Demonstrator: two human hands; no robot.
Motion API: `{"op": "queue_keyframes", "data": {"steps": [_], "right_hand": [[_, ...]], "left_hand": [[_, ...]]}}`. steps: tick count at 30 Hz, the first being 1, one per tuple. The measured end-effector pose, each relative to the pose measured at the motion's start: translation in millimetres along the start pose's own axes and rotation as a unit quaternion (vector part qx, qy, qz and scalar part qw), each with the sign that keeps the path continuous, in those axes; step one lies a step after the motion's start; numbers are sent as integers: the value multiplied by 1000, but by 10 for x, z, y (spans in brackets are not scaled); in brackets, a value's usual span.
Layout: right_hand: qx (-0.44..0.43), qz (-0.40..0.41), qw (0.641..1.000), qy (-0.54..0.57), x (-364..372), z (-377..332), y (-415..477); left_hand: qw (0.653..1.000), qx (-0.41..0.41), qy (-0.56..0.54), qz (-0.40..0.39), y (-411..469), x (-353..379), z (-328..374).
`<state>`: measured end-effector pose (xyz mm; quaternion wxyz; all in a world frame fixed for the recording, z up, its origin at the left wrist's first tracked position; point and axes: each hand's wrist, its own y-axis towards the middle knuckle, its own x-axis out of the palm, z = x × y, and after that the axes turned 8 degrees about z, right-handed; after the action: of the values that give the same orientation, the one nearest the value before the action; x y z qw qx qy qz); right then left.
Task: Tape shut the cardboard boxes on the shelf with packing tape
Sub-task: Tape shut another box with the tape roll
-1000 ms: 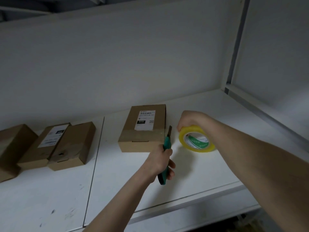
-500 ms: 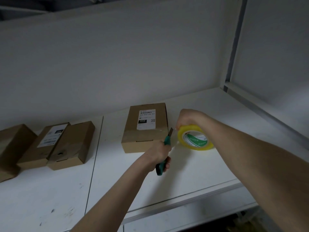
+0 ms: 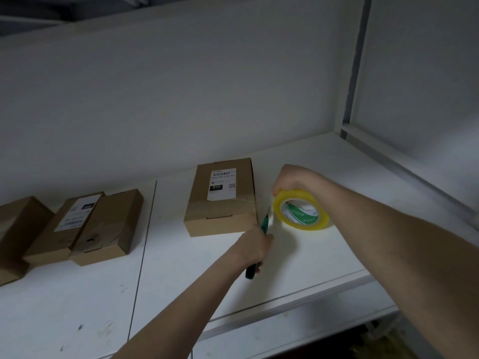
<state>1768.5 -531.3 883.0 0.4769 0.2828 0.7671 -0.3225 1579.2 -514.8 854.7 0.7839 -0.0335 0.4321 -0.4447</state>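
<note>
A labelled cardboard box (image 3: 223,200) lies on the white shelf (image 3: 298,257), a clear tape strip across its near end. My right hand (image 3: 293,177) grips a yellow tape roll (image 3: 300,209) just right of the box, with tape stretched from roll to box. My left hand (image 3: 255,247) holds a green utility knife (image 3: 259,250), its blade tip up at the stretched tape between box and roll.
Three more cardboard boxes sit at the left: one with a label (image 3: 64,226), a plain one (image 3: 108,226) leaning on it, and one at the frame's edge (image 3: 15,234). A grey upright post (image 3: 355,60) stands at the back right. The shelf's front edge (image 3: 285,309) is close.
My left hand has pushed the knife up and to the right, until its blade meets the tape between box and roll. The roll stays in my right hand, near the box.
</note>
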Motion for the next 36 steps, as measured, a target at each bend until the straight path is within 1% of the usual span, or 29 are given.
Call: {"op": "queue_keyframes", "data": {"steps": [3,5,7,9,11,12,14,18,20,24,25,27,28,29,31,32,33,34,35,36], "right_hand": [[10,8,1000,26,-24,58,-48],[19,21,998,48,-42,118,-71],[29,28,997,64,-48,161,-95],[34,31,997,67,-37,177,-105],[36,38,997,65,-14,183,-99],[35,41,996,67,0,192,-88],[37,42,996,74,3,213,-101],[58,53,991,106,-37,257,-150],[59,56,990,114,-41,278,-146],[54,56,990,118,-30,278,-124],[52,55,990,119,-30,282,-125],[48,53,989,127,-29,299,-124],[47,52,989,134,-28,306,-121],[46,53,987,142,-29,316,-125],[47,57,985,156,-37,341,-153],[47,64,983,165,-41,362,-175],[43,75,981,176,-48,387,-202],[35,86,977,192,-48,415,-233],[24,98,973,207,-46,437,-270],[15,109,970,219,-40,456,-305]], "left_hand": [[993,27,118,9,29,77,-18],[969,69,237,18,36,101,-19],[937,120,323,55,44,58,49],[892,184,390,138,85,-57,179],[849,260,407,216,196,-221,258],[834,293,411,225,295,-290,241],[820,321,433,194,494,-377,122],[809,311,484,120,747,-446,-94],[798,321,497,114,771,-471,-96],[755,372,521,142,738,-525,-91],[752,379,519,144,741,-522,-100],[763,380,503,142,742,-504,-99],[778,372,486,139,734,-497,-81],[804,360,452,139,725,-495,-53],[869,334,321,172,708,-481,33],[894,325,228,207,699,-469,86],[907,317,131,242,694,-451,142],[907,314,51,274,684,-420,186],[896,324,9,302,669,-381,219],[881,345,4,325,651,-336,245]]}}
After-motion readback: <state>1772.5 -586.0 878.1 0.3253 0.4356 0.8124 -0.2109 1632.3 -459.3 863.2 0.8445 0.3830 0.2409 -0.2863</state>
